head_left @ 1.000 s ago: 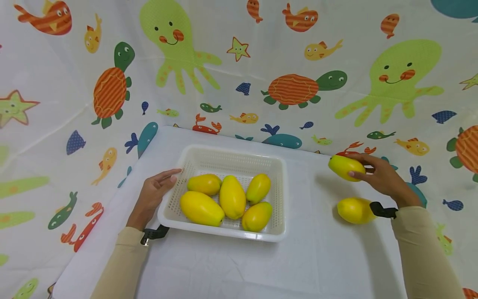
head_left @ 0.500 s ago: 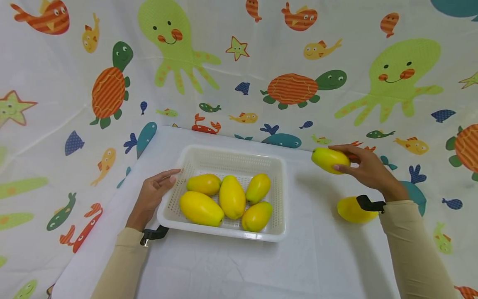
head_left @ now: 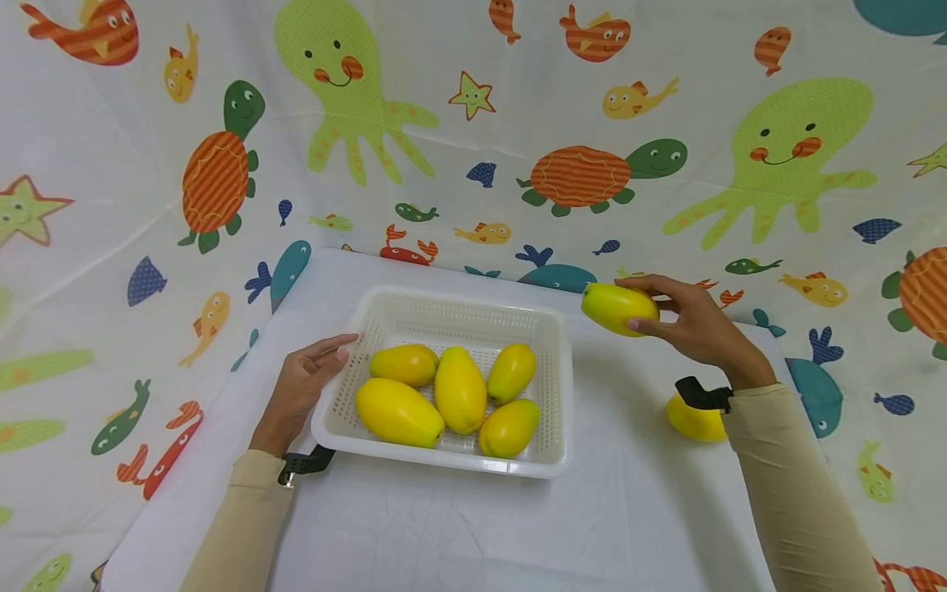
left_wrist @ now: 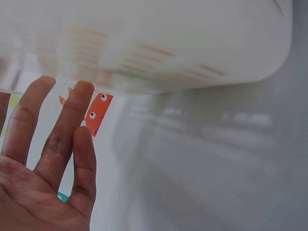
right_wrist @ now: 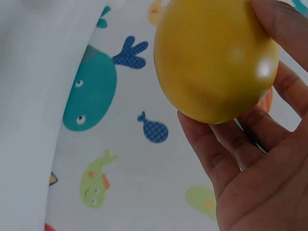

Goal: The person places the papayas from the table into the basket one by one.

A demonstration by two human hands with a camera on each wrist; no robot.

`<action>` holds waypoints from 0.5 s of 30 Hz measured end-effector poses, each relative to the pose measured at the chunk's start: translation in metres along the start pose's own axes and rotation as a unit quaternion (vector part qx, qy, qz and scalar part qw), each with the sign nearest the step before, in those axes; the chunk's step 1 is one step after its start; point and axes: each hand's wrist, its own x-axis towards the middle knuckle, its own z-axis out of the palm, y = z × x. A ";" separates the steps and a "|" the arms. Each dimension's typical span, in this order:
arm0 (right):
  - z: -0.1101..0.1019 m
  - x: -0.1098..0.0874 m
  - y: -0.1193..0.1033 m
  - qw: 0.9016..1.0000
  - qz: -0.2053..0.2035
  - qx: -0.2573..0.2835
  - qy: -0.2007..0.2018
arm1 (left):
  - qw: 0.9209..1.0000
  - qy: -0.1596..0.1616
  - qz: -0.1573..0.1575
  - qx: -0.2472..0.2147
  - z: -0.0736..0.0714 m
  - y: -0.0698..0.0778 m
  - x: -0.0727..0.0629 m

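My right hand holds a yellow papaya with a green tip between thumb and fingers, raised over the table just right of the basket. In the right wrist view the thumb presses one side of the papaya and the fingers support the other. A white plastic basket with slotted walls bears several yellow papayas, among them one upright in the middle. My left hand is at the basket's left side. Its fingers are fairly straight, with fingertips right at the basket wall.
Another papaya lies on the white-covered table to the right, partly hidden by the right wrist strap. A curtain printed with sea animals hangs behind the table and along its sides.
My right hand has carried the papaya leftward and slightly up, from the right of the table toward the basket. The left hand and the basket have stayed in place.
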 end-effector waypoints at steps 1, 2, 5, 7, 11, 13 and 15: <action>0.002 0.002 -0.002 1.000 -0.002 0.001 -0.003 | 1.000 -0.001 0.000 -0.003 0.000 0.000 0.000; 0.003 0.004 -0.004 1.000 -0.004 0.002 -0.006 | 1.000 -0.002 0.000 -0.003 0.000 0.000 0.000; 0.009 0.009 -0.011 1.000 -0.014 0.005 -0.014 | 1.000 0.000 0.000 -0.001 -0.001 0.000 0.001; 0.013 0.013 -0.016 1.000 -0.016 0.010 -0.017 | 1.000 0.000 -0.001 0.000 -0.001 0.000 0.001; 0.024 0.022 -0.024 0.999 -0.019 0.023 -0.021 | 1.000 0.002 0.000 0.002 -0.001 -0.002 0.001; 0.029 0.026 -0.027 0.999 -0.022 0.027 -0.026 | 1.000 0.002 0.000 0.002 -0.001 -0.002 0.001; 0.035 0.030 -0.029 0.999 -0.028 0.031 -0.032 | 1.000 0.001 0.000 0.003 -0.001 -0.003 0.000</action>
